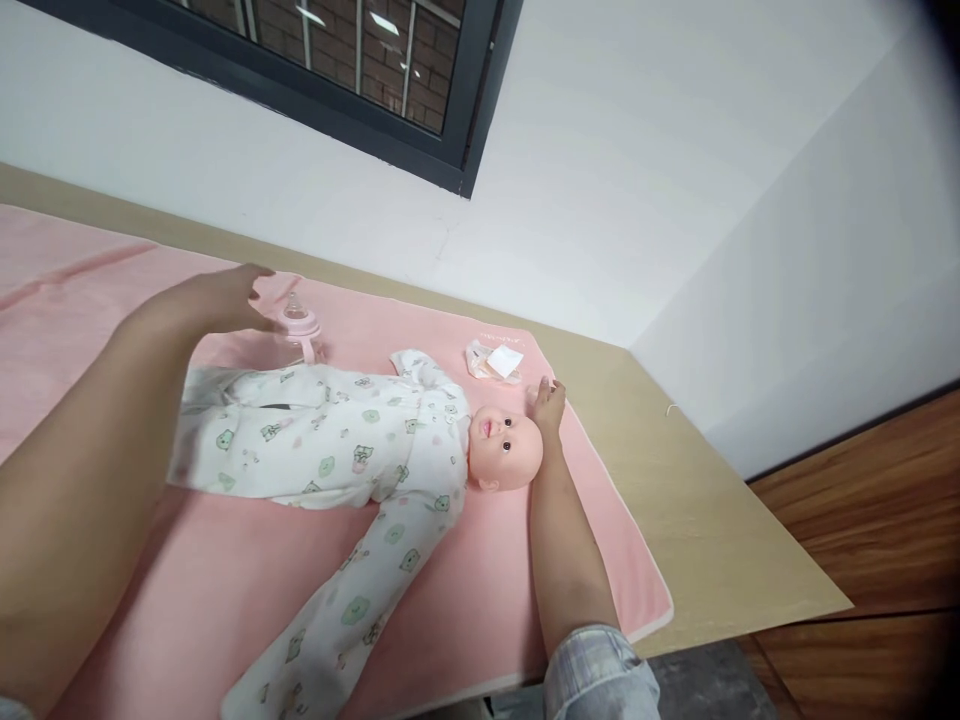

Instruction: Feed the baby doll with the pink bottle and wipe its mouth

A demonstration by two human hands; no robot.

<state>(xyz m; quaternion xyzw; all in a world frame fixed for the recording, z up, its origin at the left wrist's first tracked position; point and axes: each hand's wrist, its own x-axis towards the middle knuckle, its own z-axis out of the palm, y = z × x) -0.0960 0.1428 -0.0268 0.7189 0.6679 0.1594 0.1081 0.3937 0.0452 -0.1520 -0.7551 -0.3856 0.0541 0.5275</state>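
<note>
A baby doll [504, 447] in a white patterned sleepsuit [330, 440] lies on its back on a pink mat [465, 590], head toward the right. My left hand [225, 295] hovers with fingers stretched out just left of a pink baby bottle [298, 330] standing behind the doll, not touching it. My right hand [549, 405] rests open on the mat just beyond the top of the doll's head, fingers spread, holding nothing. A small crumpled plastic packet [495, 362] lies a short way behind that hand.
The mat covers a tan tabletop [705, 500] set into a corner of white walls. A dark-framed window [352, 70] sits above. Wooden floor [870, 530] shows past the table's right edge.
</note>
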